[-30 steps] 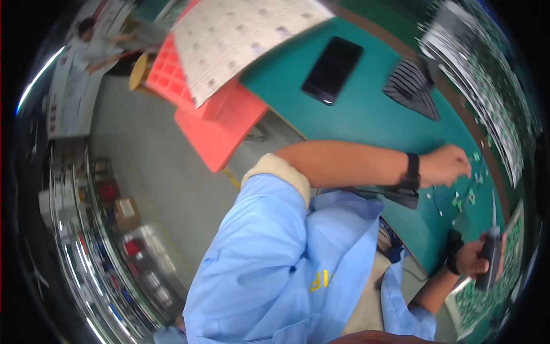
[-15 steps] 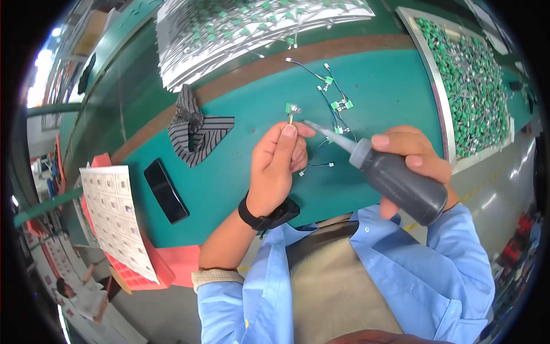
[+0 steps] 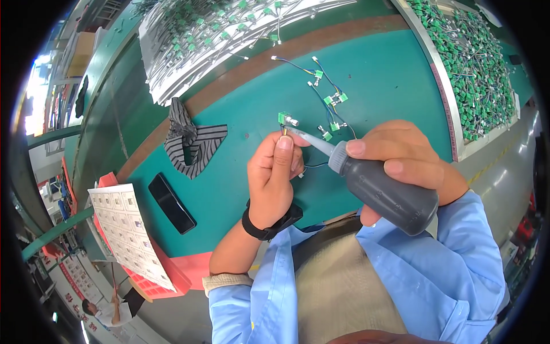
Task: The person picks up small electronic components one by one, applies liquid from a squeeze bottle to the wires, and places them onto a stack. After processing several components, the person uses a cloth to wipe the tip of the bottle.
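Between the thumb and fingers of my left hand (image 3: 274, 172) are the thin wires of a small green circuit board (image 3: 282, 118). The board stands up beyond my fingertips, with a silvery cylindrical part on its right side. My right hand (image 3: 404, 152) is wrapped round a dark grey squeeze bottle (image 3: 389, 195), tilted with its long tapered nozzle pointing up and left. The nozzle tip is at the wires just below the board; I cannot tell whether it touches them. Right of my left hand, several similar wired boards (image 3: 336, 98) lie on the green table mat.
Many green wired boards lie on a white stack (image 3: 166, 77) at the back and fill a framed tray (image 3: 452, 123) on the right. A striped cloth (image 3: 197, 146), a black phone (image 3: 172, 203) and a red bin (image 3: 180, 275) with a printed sheet are at left. Another person (image 3: 109, 312) is far off, lower left.
The bottle has moved left, bringing its nozzle tip to the wires under the held board. The board has turned slightly, showing its silvery part more. The whole view has shifted somewhat.
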A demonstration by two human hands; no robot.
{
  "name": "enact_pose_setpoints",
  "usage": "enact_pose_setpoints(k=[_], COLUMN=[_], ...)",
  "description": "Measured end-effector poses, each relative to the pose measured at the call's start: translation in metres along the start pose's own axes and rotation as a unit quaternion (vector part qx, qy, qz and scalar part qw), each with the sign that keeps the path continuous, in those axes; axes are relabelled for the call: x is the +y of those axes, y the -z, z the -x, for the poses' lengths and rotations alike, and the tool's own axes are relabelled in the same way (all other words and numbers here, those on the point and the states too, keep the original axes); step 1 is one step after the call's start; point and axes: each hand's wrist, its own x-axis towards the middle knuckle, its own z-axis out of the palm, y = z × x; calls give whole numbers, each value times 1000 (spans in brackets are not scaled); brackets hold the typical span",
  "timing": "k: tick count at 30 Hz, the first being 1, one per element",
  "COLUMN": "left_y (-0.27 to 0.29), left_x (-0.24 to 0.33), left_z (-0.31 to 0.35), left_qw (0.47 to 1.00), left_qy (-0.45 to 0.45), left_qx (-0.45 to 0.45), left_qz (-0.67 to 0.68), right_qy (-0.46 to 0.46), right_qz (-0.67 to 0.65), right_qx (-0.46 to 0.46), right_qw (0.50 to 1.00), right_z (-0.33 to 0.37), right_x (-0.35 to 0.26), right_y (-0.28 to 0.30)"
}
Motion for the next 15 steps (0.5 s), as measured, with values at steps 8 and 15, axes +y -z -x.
enact_pose_setpoints(k=[8, 15], left_y=[0, 0], left_x=[-1, 0], left_z=[0, 1], left_qw=[1000, 1000], left_qy=[0, -3], left_qx=[1, -4], left_qz=[-3, -6], right_qy=[10, 5], right_qz=[2, -3], right_qx=[-1, 2], right_qw=[1000, 1000], right_z=[1, 2], right_x=[2, 0], right_y=[0, 1])
